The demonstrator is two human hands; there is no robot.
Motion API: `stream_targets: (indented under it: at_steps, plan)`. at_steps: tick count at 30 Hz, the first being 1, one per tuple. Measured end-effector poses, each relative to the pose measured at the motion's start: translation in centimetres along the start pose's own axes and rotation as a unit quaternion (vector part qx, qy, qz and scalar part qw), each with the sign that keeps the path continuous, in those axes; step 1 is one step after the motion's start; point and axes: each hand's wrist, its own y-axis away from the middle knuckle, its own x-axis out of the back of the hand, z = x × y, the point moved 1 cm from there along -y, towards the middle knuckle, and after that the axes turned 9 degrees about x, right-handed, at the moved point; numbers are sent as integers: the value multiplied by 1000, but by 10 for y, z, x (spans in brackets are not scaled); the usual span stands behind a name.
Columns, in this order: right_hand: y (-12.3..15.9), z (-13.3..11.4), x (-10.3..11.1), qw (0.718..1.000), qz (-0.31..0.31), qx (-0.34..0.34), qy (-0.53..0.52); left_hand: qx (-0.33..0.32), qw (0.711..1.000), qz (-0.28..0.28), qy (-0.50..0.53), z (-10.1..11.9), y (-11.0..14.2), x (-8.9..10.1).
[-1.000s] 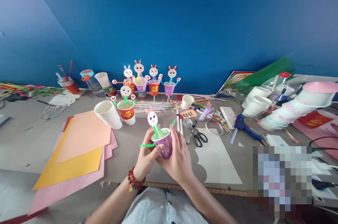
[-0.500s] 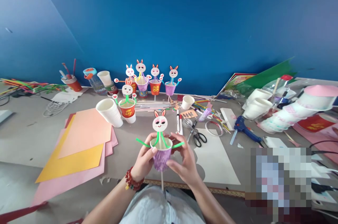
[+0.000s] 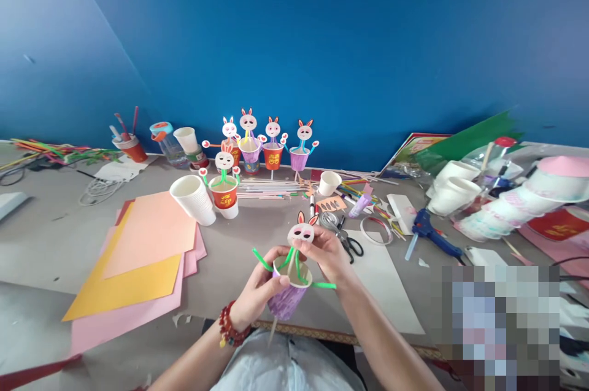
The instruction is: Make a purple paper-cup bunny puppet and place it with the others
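My left hand (image 3: 256, 293) grips a purple paper cup (image 3: 286, 300) tilted to the right, just above the near table edge. A paper rabbit head (image 3: 301, 232) on a stick rises from the cup, with green straw arms (image 3: 322, 284) sticking out sideways. The stick's lower end (image 3: 272, 332) pokes out below the cup. My right hand (image 3: 329, 250) reaches behind the rabbit head, fingers closed near its neck. A red bead bracelet (image 3: 229, 326) is on my left wrist.
Several finished rabbit cups (image 3: 271, 144) stand by the blue wall. Stacked coloured paper (image 3: 138, 250) lies left, white cups (image 3: 193, 197) beside it. Scissors (image 3: 345, 237), a blue glue gun (image 3: 432, 232), markers, tape and cup stacks (image 3: 506, 201) crowd the right. A white sheet (image 3: 386, 293) lies near.
The cup has tilted to the right and the rabbit head leaned with it. My right hand has left the cup's side and moved up behind the rabbit head.
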Motion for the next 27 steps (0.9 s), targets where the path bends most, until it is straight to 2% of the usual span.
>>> stream_targets:
  at_steps: [3,9,12,15,19,23,27]
  plan:
    - [-1,6,-3,999,39,0,9,-17,999,4,-41,7,0,-1]
    - [-6,12,3,1000,5,-2,20,13,1000,-1,-16,5,-5,-1]
    - [-8,15,5,999,29,-5,39,13,1000,10,-23,1,-7,-1]
    - [-9,15,5,997,50,7,62,27,999,31,2,-2,-9,-2]
    - [-10,16,6,996,58,17,71,20,999,20,19,-3,-12,-4]
    - [-13,23,8,997,39,16,63,26,998,20,54,-1,-15,-5]
    - [-17,29,9,997,46,16,64,53,993,61,83,0,-20,-8]
